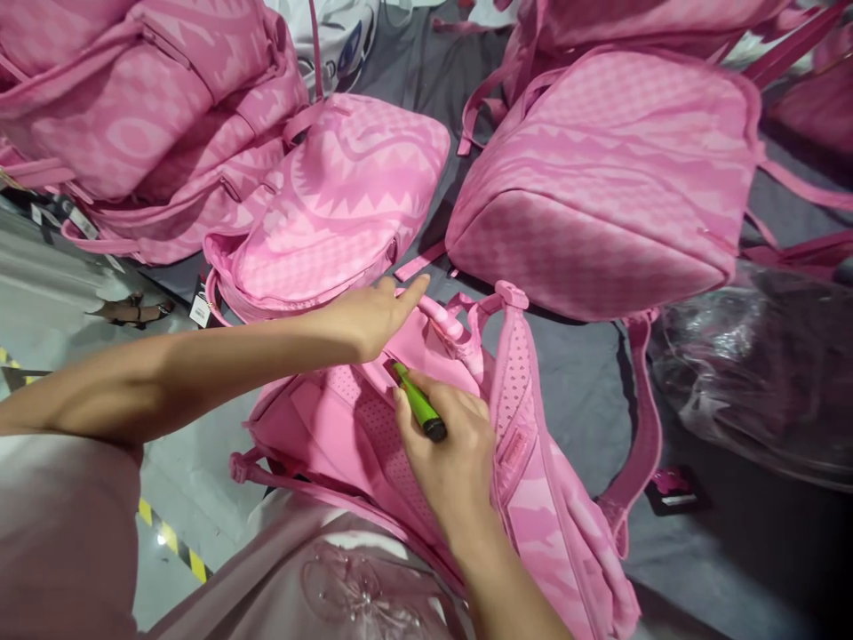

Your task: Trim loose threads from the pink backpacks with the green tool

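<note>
A pink backpack (533, 498) lies back-side up in front of me, its mesh padding and shoulder straps showing. My right hand (453, 444) is closed round a small green lighter-like tool (418, 404), whose tip points at the seam near the bag's top handle (443, 320). My left hand (373, 316) reaches across from the left and presses on the top of the same bag. Its index finger is stretched out toward the handle and the other fingers are curled down.
Several more pink patterned backpacks (600, 178) lie on the grey cloth-covered table (579, 382), one directly behind (333, 213). Clear plastic bags (760, 373) are heaped at the right. At left the floor (53, 293) shows, with yellow-black hazard tape (173, 538) and someone's sandalled foot (130, 309).
</note>
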`<state>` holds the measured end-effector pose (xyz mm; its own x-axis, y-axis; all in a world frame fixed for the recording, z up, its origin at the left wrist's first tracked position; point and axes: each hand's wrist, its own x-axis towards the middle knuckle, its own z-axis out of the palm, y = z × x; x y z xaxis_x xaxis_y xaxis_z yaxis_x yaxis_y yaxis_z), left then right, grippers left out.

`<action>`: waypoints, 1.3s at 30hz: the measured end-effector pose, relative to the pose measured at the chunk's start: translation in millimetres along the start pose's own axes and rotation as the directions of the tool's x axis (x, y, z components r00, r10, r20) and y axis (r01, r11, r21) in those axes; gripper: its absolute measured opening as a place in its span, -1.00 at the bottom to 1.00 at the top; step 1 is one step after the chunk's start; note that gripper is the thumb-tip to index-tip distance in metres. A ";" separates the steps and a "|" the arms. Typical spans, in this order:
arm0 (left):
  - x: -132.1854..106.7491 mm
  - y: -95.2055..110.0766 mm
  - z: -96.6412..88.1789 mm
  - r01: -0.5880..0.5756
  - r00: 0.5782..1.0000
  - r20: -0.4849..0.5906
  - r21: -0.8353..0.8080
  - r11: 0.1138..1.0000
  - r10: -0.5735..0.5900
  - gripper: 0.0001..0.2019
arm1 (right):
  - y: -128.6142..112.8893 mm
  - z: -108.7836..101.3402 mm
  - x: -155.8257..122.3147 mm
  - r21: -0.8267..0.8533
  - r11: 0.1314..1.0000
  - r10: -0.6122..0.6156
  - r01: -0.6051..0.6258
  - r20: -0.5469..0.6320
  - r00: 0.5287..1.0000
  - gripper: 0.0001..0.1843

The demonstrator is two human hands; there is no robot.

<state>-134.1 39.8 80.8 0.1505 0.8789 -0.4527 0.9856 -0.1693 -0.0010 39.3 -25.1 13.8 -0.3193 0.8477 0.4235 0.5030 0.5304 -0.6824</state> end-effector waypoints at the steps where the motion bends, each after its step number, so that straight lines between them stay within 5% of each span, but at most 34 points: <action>1: -0.1 0.2 -0.5 0.004 1.000 0.002 0.003 1.000 -0.004 -0.01 | -1.0 0.3 0.1 -0.022 1.000 -0.017 0.017 -0.012 1.000 -0.84; 30: -5.9 0.7 2.2 -0.032 0.996 -0.081 0.044 0.999 0.036 -0.08 | -10.3 0.9 5.6 -0.090 0.993 -0.074 0.078 0.041 0.996 -0.88; 39: -6.6 -3.5 8.5 -0.056 0.982 -0.178 0.041 0.998 0.062 -0.08 | -19.1 -0.2 11.9 -0.038 0.997 0.066 -0.061 0.146 0.987 -0.93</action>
<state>-139.2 30.7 76.2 0.2227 0.9319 -0.2864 0.9717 -0.2360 -0.0122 26.0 -25.2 31.9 -0.3994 0.8709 0.2865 0.5512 0.4778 -0.6840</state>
